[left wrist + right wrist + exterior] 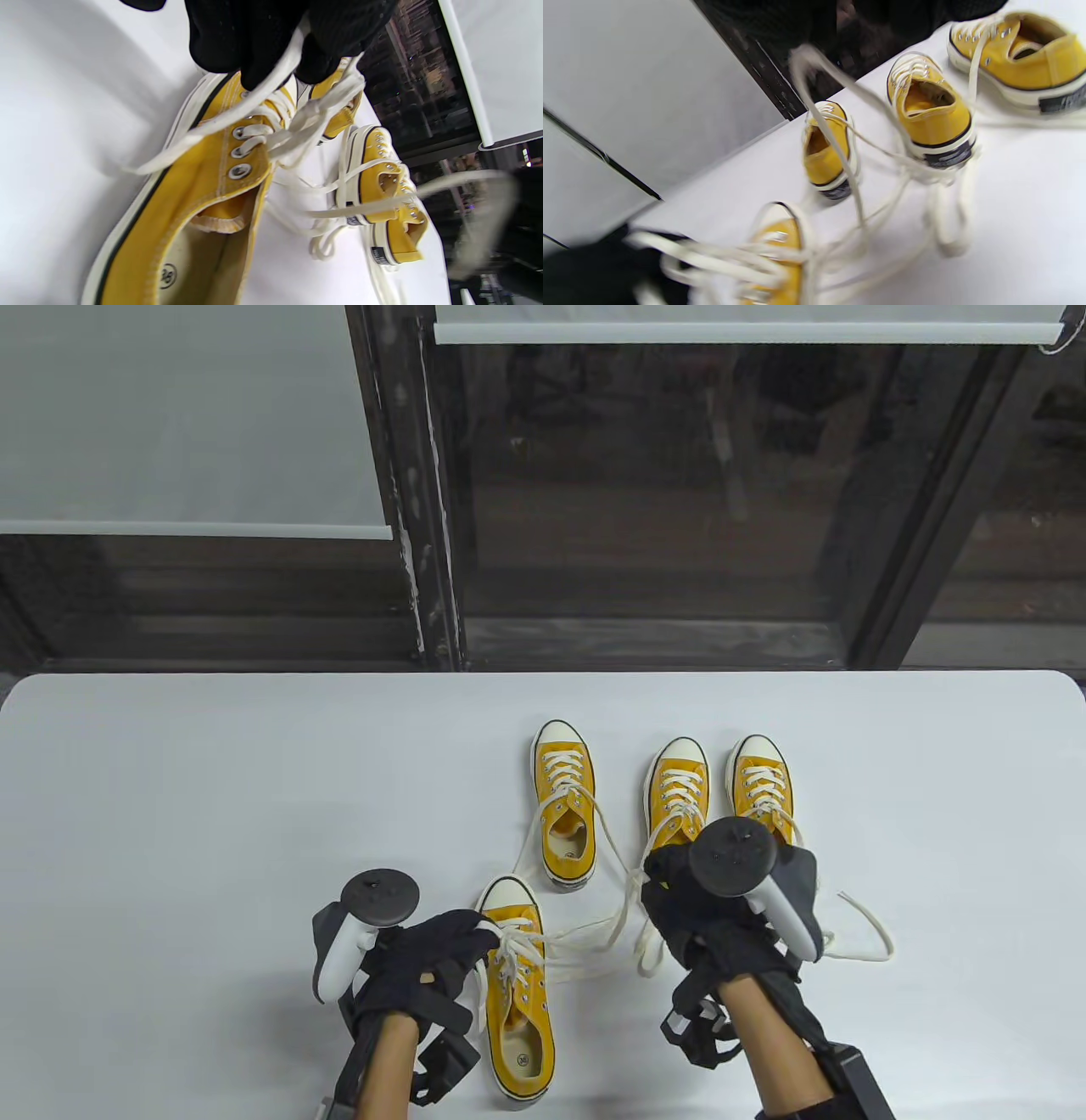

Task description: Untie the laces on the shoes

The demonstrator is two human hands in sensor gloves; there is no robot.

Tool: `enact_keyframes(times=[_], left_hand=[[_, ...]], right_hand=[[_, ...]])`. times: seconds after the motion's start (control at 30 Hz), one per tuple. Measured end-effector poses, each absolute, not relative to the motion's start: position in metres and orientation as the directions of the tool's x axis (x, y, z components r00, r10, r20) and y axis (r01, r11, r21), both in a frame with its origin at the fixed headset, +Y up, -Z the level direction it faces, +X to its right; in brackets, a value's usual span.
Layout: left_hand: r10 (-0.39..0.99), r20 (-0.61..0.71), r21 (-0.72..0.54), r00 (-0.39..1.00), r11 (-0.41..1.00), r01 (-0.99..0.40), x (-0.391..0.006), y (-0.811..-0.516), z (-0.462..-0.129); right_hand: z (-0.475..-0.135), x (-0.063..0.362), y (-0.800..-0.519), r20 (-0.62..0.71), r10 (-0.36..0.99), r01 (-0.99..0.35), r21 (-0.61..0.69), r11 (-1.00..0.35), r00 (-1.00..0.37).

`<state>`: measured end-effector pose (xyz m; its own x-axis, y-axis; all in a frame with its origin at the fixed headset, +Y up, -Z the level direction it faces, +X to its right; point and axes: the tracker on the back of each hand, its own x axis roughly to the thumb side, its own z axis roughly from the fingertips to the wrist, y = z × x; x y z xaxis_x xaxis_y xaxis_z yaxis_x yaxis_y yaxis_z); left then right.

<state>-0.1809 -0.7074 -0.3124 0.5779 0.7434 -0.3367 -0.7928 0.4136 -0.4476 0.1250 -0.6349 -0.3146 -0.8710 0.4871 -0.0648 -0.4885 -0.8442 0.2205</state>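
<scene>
Several yellow canvas sneakers with white laces stand on the white table (212, 814). The nearest shoe (522, 1018) lies at the front, toe away from me. My left hand (479, 937) pinches its laces at the top eyelets; in the left wrist view the fingers (254, 51) hold a lace strand (237, 114) just above the knot (305, 123). My right hand (666, 886) holds up another lace (594, 937) that runs back to that shoe; the right wrist view shows this lace (818, 110) rising blurred to the fingers.
Three more shoes stand behind: one at centre (564, 806) and a pair at the right (676, 793) (761, 785), their laces loose. Loose lace ends (874, 929) trail over the table by my right hand. The table's far edge meets a dark window.
</scene>
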Motion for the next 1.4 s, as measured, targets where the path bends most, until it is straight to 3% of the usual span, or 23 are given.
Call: enact_keyframes(times=[0.1,0.2,0.23,0.37,0.5,0.6,0.7,0.77,0.87,0.93,1.23,1.33,1.4], left_hand=[[0.775,-0.335,-0.424,0.536,0.383,-0.820,-0.184,-0.705,-0.312],[0.815,-0.332,-0.431,0.474,0.316,-0.845,-0.186,-0.705,-0.311],[0.827,-0.333,-0.430,0.454,0.295,-0.853,-0.186,-0.705,-0.311],[0.824,-0.343,-0.423,0.450,0.292,-0.858,-0.189,-0.707,-0.312],[0.856,-0.342,-0.423,0.389,0.229,-0.877,-0.193,-0.706,-0.312],[0.851,-0.372,-0.298,0.371,0.269,-0.916,-0.209,-0.701,-0.309],[0.857,-0.427,-0.076,0.287,0.283,-0.956,-0.232,-0.700,-0.302],[0.822,-0.465,0.045,0.330,0.394,-0.918,-0.238,-0.699,-0.299],[0.679,-0.465,-0.071,0.568,0.611,-0.789,-0.232,-0.689,-0.300],[0.637,-0.415,-0.103,0.649,0.676,-0.730,-0.225,-0.683,-0.300],[0.596,-0.245,-0.296,0.764,0.705,-0.645,-0.190,-0.678,-0.303],[0.613,-0.205,-0.497,0.763,0.606,-0.621,-0.174,-0.695,-0.310],[0.602,-0.196,-0.553,0.774,0.584,-0.594,-0.163,-0.706,-0.312]], right_hand=[[-0.304,0.096,-0.645,0.026,0.489,-0.475,0.196,-0.858,-0.872],[-0.299,0.057,-0.664,0.023,0.518,-0.431,0.524,-0.735,-0.855],[-0.298,0.045,-0.672,0.010,0.489,-0.395,0.576,-0.716,-0.872],[-0.301,0.015,-0.694,0.034,0.375,-0.307,0.511,-0.803,-0.926],[-0.305,0.006,-0.705,-0.070,0.468,-0.456,0.386,-0.802,-0.881],[-0.309,0.013,-0.707,-0.065,0.517,-0.499,0.389,-0.775,-0.854],[-0.313,0.027,-0.715,-0.126,0.661,-0.640,0.436,-0.633,-0.740],[-0.315,0.034,-0.723,-0.157,0.728,-0.698,0.473,-0.537,-0.667],[-0.316,0.041,-0.735,-0.216,0.774,-0.746,0.507,-0.433,-0.596],[-0.317,0.043,-0.738,-0.237,0.783,-0.760,0.510,-0.404,-0.575],[-0.313,0.048,-0.743,-0.269,0.796,-0.793,0.476,-0.380,-0.542],[-0.313,0.049,-0.744,-0.286,0.805,-0.805,0.481,-0.348,-0.519],[-0.313,0.049,-0.745,-0.306,0.811,-0.813,0.490,-0.315,-0.499]])
